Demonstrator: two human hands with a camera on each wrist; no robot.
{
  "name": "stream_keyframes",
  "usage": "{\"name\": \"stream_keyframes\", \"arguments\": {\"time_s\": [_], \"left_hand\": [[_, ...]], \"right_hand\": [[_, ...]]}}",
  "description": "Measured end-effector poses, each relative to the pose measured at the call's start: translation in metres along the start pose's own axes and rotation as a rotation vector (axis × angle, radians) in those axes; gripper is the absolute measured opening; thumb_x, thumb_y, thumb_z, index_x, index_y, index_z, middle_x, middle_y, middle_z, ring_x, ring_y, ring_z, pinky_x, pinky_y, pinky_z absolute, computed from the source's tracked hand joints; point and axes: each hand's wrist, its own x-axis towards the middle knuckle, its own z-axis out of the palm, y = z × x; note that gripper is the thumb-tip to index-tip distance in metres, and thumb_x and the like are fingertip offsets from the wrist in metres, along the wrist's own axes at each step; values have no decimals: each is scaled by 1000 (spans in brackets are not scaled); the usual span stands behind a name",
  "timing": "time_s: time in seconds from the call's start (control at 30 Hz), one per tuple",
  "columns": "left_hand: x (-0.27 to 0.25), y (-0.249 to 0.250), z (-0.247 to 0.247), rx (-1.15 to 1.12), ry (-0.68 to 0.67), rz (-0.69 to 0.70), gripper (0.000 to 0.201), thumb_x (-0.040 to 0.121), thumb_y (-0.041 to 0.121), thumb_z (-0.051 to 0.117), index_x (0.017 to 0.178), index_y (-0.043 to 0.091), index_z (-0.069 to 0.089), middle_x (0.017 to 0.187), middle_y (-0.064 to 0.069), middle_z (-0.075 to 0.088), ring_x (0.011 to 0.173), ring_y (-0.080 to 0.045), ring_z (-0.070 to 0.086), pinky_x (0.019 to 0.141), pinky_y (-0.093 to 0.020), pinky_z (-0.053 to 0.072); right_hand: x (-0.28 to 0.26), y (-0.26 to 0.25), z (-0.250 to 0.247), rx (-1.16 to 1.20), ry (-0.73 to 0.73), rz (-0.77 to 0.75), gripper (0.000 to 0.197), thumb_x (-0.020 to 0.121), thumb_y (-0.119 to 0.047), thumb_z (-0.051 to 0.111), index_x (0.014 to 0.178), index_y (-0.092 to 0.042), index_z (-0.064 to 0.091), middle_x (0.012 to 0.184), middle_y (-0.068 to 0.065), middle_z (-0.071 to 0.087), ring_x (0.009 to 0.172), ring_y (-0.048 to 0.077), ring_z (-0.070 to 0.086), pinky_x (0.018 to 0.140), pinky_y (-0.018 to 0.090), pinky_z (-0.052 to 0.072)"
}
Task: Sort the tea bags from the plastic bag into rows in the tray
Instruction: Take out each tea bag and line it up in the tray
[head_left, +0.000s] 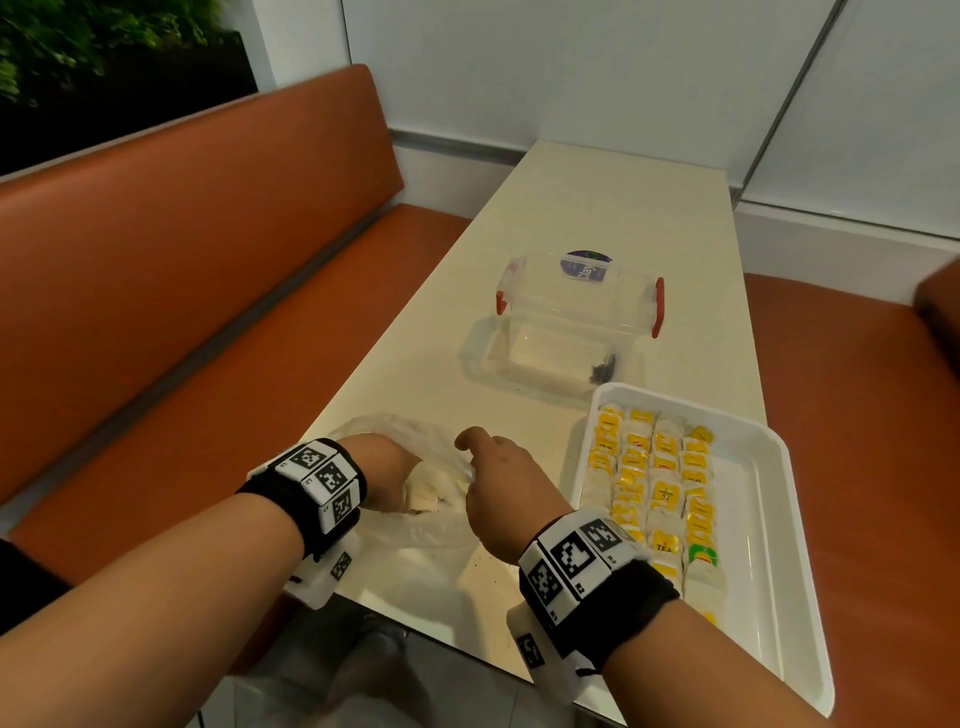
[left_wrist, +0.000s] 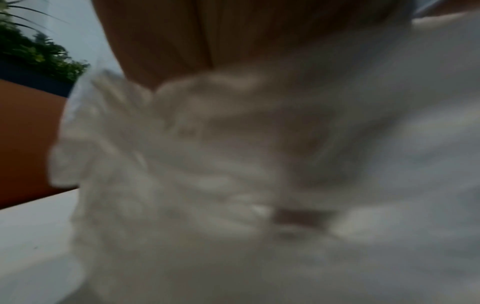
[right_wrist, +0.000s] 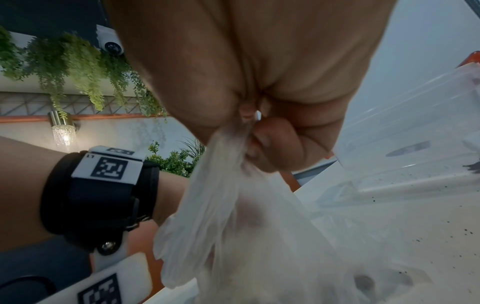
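Fingers (right_wrist: 270, 144) of the right hand (head_left: 498, 483) curl tight on a gathered fold of the plastic bag (head_left: 415, 441), per the right wrist view, holding its mouth up. Head view: left hand (head_left: 382, 467) is sunk wrist-deep into the bag at the near table edge; its fingers are hidden, so whether they are apart or closed on a tea bag I cannot tell. White tray (head_left: 769, 467) sits just right of the hands on the cream table (head_left: 597, 208), with tea bags (head_left: 657, 483) already lying in about four rows; its right side is bare. Clear storage box (head_left: 576, 312) with red latches stands beyond, dark crumbs inside. Left wrist view: blurred, only crumpled film (left_wrist: 182, 164) and a palm. Right wrist view: dark specks on the tabletop near the bag. Risk, as judged: thin film could tear under the pinch, or a bag dragged out roughly could shed more leaf; the bag lies close to the table edge and could slide off. Room: orange bench seating, pale wall panels, hanging greenery, a wall lamp.
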Motion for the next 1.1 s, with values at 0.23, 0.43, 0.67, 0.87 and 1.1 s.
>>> {"name": "stream_keyframes", "arguments": {"time_s": [0.23, 0.43, 0.67, 0.87, 1.1], "left_hand": [[-2, -1, 5, -56, 39, -11, 43, 98, 32, 48, 138, 18, 45, 135, -1, 54, 121, -20, 51, 99, -27, 36], [9, 1, 22, -31, -95, 28, 43, 95, 37, 51, 137, 29, 44, 138, 1, 50, 121, -22, 50, 101, -34, 38], [9, -8, 33, -102, 92, 86, 20, 93, 21, 55, 111, 26, 58, 127, 6, 49, 97, -13, 46, 80, -22, 36], [8, -15, 26, -355, 159, 120, 15, 94, 20, 54, 106, 26, 61, 106, 10, 59, 93, -8, 50, 82, -19, 36], [8, -5, 37, -517, 312, 76, 22, 98, 18, 48, 108, 19, 68, 113, 4, 67, 101, -13, 58, 83, -16, 36]], "right_hand": [[-1, 1, 2, 18, -8, -20, 52, 91, 0, 43, 138, -19, 35, 126, 10, 50, 113, 27, 52, 92, 34, 45], [1, 2, 4, 23, -15, -18, 52, 91, 0, 44, 138, -20, 35, 124, 9, 50, 110, 26, 53, 89, 33, 44], [4, 7, 7, 6, -14, -7, 51, 91, 1, 43, 137, -20, 37, 120, 8, 51, 102, 24, 53, 83, 31, 44], [19, 12, 5, -194, -71, 77, 36, 90, -5, 45, 125, -12, 45, 111, 12, 48, 94, 31, 57, 73, 34, 43], [47, 15, 23, -300, -199, 164, 52, 87, -47, 58, 122, -10, 49, 118, 12, 52, 104, 31, 57, 72, 34, 44]]}}
